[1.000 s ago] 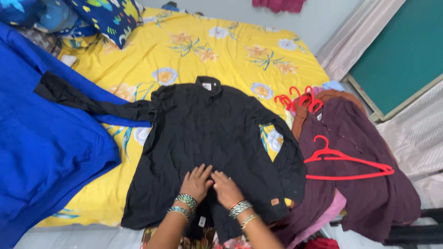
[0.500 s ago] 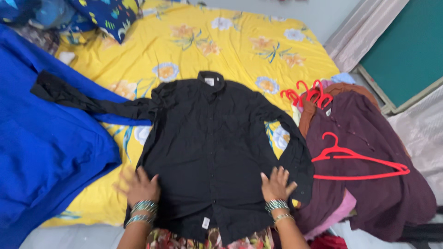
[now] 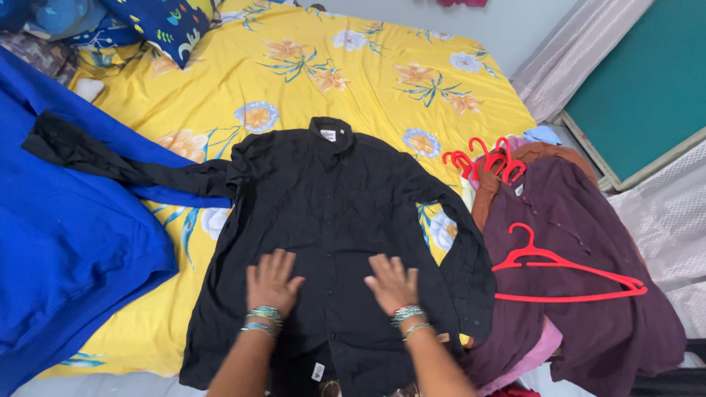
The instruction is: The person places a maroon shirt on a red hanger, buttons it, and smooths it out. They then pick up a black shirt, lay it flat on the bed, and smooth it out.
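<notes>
Our left hand [image 3: 271, 282] and right hand [image 3: 392, 282] lie flat and released, fingers spread, on the lower front of the black shirt [image 3: 331, 220]. Half a second ago they sat wide apart at its side edges; now they have drawn inward, pressing the cloth smooth. The shirt lies face up on the yellow flowered bedsheet [image 3: 353, 66], one sleeve stretched onto the blue cloth [image 3: 66, 242]. Right of it, a red hanger [image 3: 566, 268] rests on maroon garments [image 3: 588, 294].

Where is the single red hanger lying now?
In the head view, the red hanger lies on the maroon garment, right of the black shirt.
</notes>
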